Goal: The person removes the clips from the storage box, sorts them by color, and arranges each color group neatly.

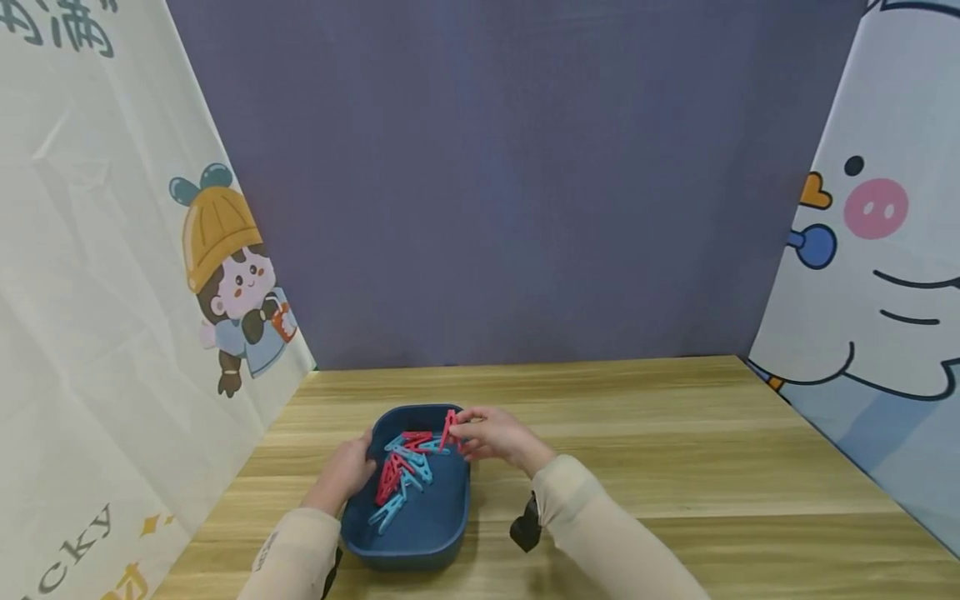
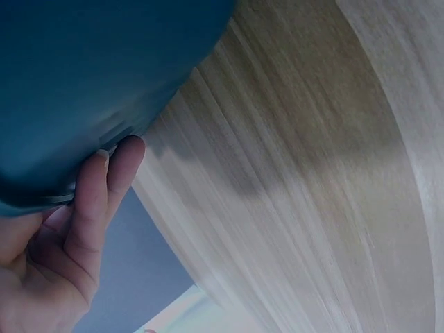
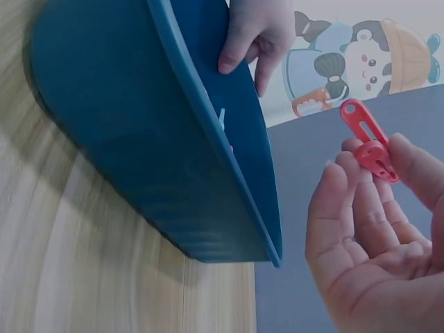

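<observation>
A dark blue plastic basket (image 1: 442, 508) stands on the table with several red and light blue clothespins (image 1: 408, 462) lying in it. My left hand (image 1: 348, 472) grips the basket's left rim, thumb inside; in the left wrist view its fingers (image 2: 90, 201) press the outer wall. Over the far right corner of the basket, my right hand (image 1: 498, 437) pinches a red clothespin (image 1: 448, 429) between thumb and fingers. The right wrist view shows this clothespin (image 3: 371, 142) held above the rim level, apart from the basket wall (image 3: 152, 139).
The wood-grain table (image 1: 637, 467) extends to the right of the basket. A grey-purple cloth backdrop (image 1: 517, 183) rises behind it. Printed white sheets with cartoon figures hang at the left (image 1: 97, 250) and right (image 1: 885, 292).
</observation>
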